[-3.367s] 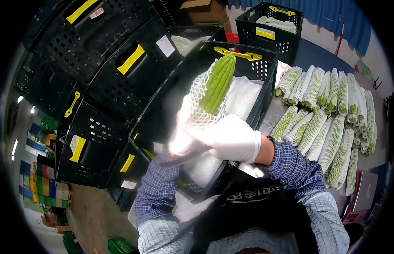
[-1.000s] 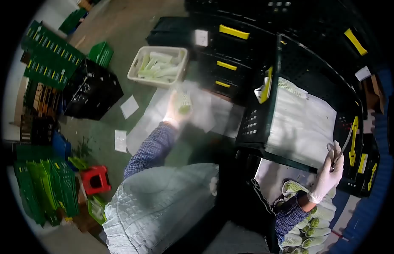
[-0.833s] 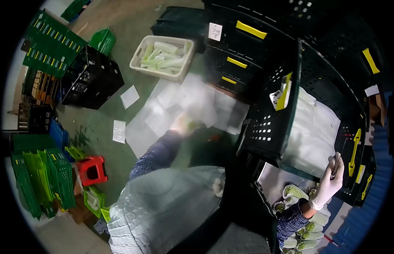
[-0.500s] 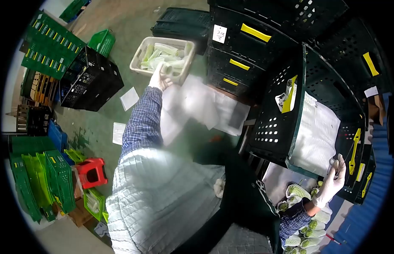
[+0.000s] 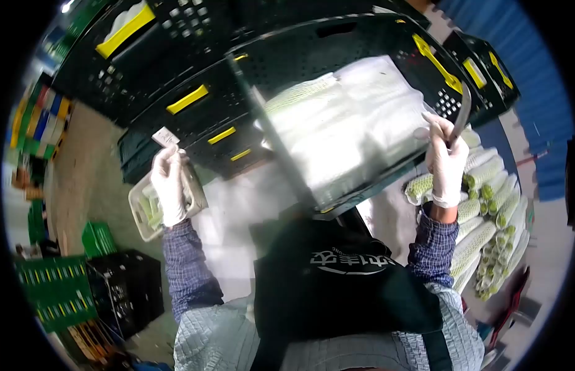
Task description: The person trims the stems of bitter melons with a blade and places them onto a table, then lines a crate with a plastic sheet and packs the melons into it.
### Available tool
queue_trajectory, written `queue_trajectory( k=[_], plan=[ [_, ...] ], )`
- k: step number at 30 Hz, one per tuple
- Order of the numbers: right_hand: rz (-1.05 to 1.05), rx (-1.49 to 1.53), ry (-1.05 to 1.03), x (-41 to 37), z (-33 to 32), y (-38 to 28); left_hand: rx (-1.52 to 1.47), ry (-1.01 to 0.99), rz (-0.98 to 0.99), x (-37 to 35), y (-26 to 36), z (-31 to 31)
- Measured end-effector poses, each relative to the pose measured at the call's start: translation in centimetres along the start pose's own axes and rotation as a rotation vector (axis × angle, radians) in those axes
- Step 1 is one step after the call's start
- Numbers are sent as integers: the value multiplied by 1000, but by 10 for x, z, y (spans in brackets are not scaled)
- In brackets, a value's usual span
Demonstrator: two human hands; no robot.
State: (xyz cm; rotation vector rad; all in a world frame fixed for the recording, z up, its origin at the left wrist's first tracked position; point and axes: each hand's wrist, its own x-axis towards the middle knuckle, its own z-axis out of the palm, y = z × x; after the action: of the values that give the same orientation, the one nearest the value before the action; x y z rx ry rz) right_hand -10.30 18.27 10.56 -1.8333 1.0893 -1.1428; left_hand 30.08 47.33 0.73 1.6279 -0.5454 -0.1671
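My left hand [image 5: 168, 185], in a white glove, is raised over the edge of a pale basket [image 5: 136, 213] that holds green and white netted pieces. Its fingers are pressed together, and what is between them, if anything, is too small to name. My right hand [image 5: 446, 162], also gloved, grips a knife [image 5: 464, 114] with its curved blade pointing up. It is beside the right end of a dark green crate [image 5: 355, 196] with white, net-wrapped contents [image 5: 355, 117]. Net-wrapped green vegetables [image 5: 479, 238] lie in a pile below and right of that hand.
Stacked dark crates [image 5: 176, 80] with yellow handles stand at the upper left. A black crate [image 5: 127, 290] and green crates [image 5: 52, 290] are at the lower left. A blue curtain [image 5: 516, 80] hangs at the right, with white sheets [image 5: 238, 210] on the floor.
The view has turned to the right. My left hand has left the basket's contents and no longer has the pale netted piece in it. The knife in my right hand now shows clearly.
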Motion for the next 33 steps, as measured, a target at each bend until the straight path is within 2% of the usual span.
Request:
queue_trajectory(
  k=[3,5,7,9,10,11,12,13,14,15,16,19,21,23,25,26,27,29,31,33],
  plan=[
    [49,98,33,-5,-1,-8,-42,-147,202,11,92,51],
    [-4,69,67,-3,-7,5,68,-385,316,9,142,93],
    [22,53,80,-4,-16,19,274,-726,476,10,176,141],
    [153,195,17,-6,-12,4,385,-1068,666,23,179,196],
    [90,158,15,-8,-9,8,448,-1231,624,26,170,224],
    [24,119,11,-8,-8,11,416,-1345,839,36,146,255],
    [122,153,-1,-8,-9,9,629,-1461,919,38,136,287],
    [10,109,-5,-8,-10,20,601,-1402,1081,41,105,311],
    [21,58,-4,-7,-11,20,881,-1546,869,29,123,338],
    [31,6,-4,-8,-13,19,1029,-1567,779,27,103,366],
    [-24,-68,-21,-7,-16,22,1074,-1557,783,23,87,384],
    [-179,-86,20,-7,-14,17,1000,-1286,793,6,61,409],
    [-244,-78,49,-4,-12,23,1167,-1395,624,-10,38,431],
    [-268,-69,-1,-1,-17,24,1216,-1371,532,-14,0,443],
    [-255,-10,-31,1,-19,24,1096,-1411,445,-9,10,440],
    [-267,20,-34,3,-18,30,1201,-1374,462,-8,9,447],
    [-276,52,-39,4,-17,35,1168,-1367,405,-3,15,447],
    [-216,115,-91,2,-21,37,980,-1237,420,14,14,441],
    [-191,174,-100,1,-22,35,861,-1153,269,21,68,429],
    [-205,221,-69,-1,-21,31,616,-1046,-78,49,62,429]
  ],
)
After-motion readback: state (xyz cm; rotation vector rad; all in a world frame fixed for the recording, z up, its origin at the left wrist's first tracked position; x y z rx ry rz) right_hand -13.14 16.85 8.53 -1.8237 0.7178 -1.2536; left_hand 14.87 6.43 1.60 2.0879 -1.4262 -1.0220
